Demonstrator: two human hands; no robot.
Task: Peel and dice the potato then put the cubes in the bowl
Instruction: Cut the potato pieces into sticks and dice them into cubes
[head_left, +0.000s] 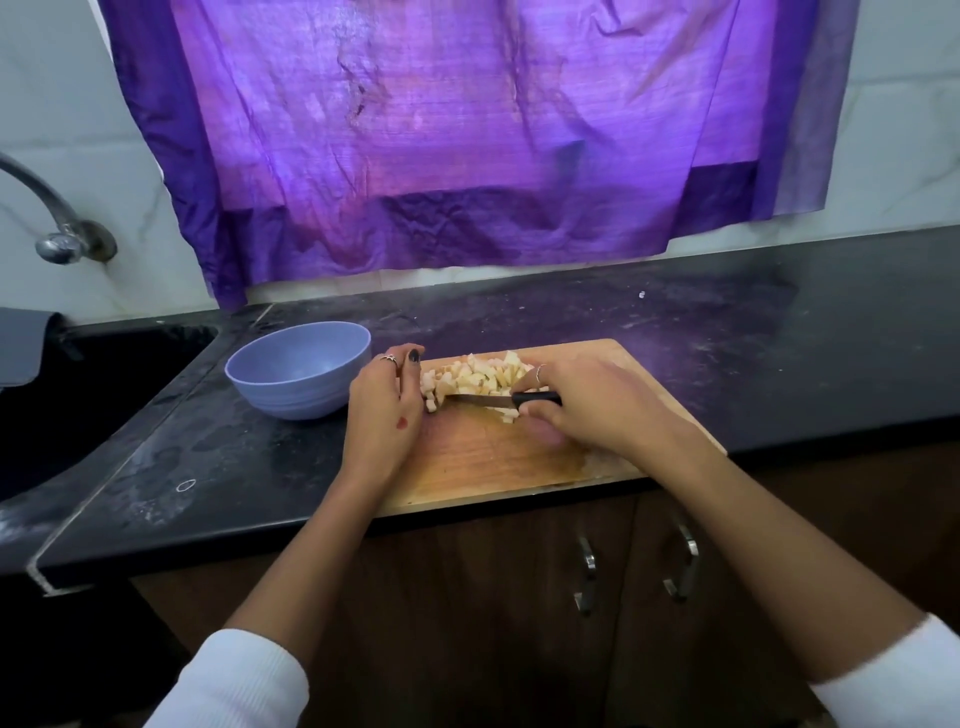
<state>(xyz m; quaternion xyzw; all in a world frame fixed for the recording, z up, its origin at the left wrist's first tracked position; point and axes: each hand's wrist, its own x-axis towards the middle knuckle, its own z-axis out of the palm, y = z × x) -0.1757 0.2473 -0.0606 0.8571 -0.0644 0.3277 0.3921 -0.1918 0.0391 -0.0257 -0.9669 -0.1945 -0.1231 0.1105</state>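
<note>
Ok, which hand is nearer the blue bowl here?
Left. The left hand sits just right of the blue bowl, nearly touching it; the right hand, gripping the knife, is farther right.

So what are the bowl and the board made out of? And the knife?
The bowl looks like matte lilac plastic, smooth with faint ridges near its base; it could be something else. The cutting board looks like wood: warm brown with grain lines. The knife seems to have a shiny metal blade and a black handle, probably plastic, mostly hidden by the right hand.

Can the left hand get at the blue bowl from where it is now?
Probably yes: the left hand sits just right of the bowl, and nothing lies between them.
</note>
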